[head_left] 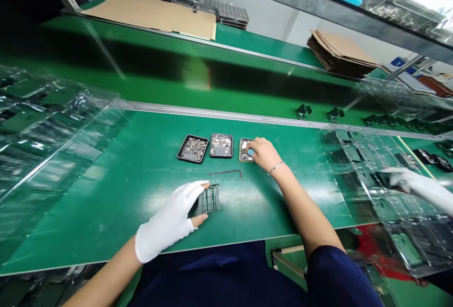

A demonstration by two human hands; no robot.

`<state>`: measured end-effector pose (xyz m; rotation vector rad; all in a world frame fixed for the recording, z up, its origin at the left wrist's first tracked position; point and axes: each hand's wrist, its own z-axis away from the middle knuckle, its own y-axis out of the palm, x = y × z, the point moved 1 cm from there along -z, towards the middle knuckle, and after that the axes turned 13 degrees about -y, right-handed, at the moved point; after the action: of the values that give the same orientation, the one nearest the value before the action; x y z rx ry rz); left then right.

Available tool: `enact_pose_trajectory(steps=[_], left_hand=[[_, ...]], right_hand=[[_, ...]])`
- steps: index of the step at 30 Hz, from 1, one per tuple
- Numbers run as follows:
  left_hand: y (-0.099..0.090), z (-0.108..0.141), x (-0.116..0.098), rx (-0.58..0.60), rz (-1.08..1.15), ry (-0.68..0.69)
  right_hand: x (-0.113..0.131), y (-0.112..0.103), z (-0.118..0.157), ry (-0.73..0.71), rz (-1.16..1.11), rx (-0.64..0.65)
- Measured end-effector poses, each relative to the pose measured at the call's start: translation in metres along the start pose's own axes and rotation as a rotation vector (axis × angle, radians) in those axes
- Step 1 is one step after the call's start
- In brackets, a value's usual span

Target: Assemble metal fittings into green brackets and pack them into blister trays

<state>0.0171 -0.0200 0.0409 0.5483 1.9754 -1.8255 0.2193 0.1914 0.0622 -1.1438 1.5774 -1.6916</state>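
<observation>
My left hand (173,217), in a white glove with bare fingertips, grips a small dark block with a slotted green top (211,198) by its sides, low over the green bench. My right hand (264,153), bare with a blue cover on one fingertip, dips bent fingers into the rightmost small tray (242,158) of tiny shiny metal pieces. Its fingertips are bunched, and anything between them is too small to make out. To its left are a middle tray (222,156) and a tilted left tray (180,156), both holding similar pieces. A hex key (226,172) lies below the trays.
Stacked clear plastic trays (71,165) fill the left side. At the right, more clear trays (368,175) hold dark parts, with another person's white-gloved hand (406,179) over them. A metal rail (212,114) crosses behind; small dark parts (303,111) sit beyond it.
</observation>
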Motion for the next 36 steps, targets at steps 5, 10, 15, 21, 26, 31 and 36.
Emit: enact_pose_trajectory(steps=[5, 10, 15, 21, 26, 31, 36], left_hand=[[0.003, 0.001, -0.003, 0.01, 0.023, 0.023], [-0.004, 0.002, 0.002, -0.07, 0.066, -0.034], [-0.02, -0.01, -0.003, -0.217, 0.108, -0.138], [-0.022, -0.029, -0.027, -0.202, 0.071, -0.01], [-0.018, -0.029, -0.034, -0.225, -0.034, 0.047], [-0.015, -0.023, -0.023, -0.317, 0.112, -0.086], [-0.003, -0.022, -0.008, -0.069, 0.455, -0.237]], right_hand=[[-0.021, 0.013, -0.008, -0.018, 0.07, 0.076], [-0.022, 0.016, -0.002, -0.01, 0.022, -0.009], [-0.001, 0.007, 0.008, 0.007, -0.411, -0.29], [0.077, -0.003, 0.02, -0.396, -0.662, -0.181], [0.099, 0.003, 0.024, -0.333, -0.759, -0.181], [0.1, 0.01, 0.023, -0.217, -0.676, -0.327], [0.107, 0.023, 0.022, -0.316, -0.538, -0.347]])
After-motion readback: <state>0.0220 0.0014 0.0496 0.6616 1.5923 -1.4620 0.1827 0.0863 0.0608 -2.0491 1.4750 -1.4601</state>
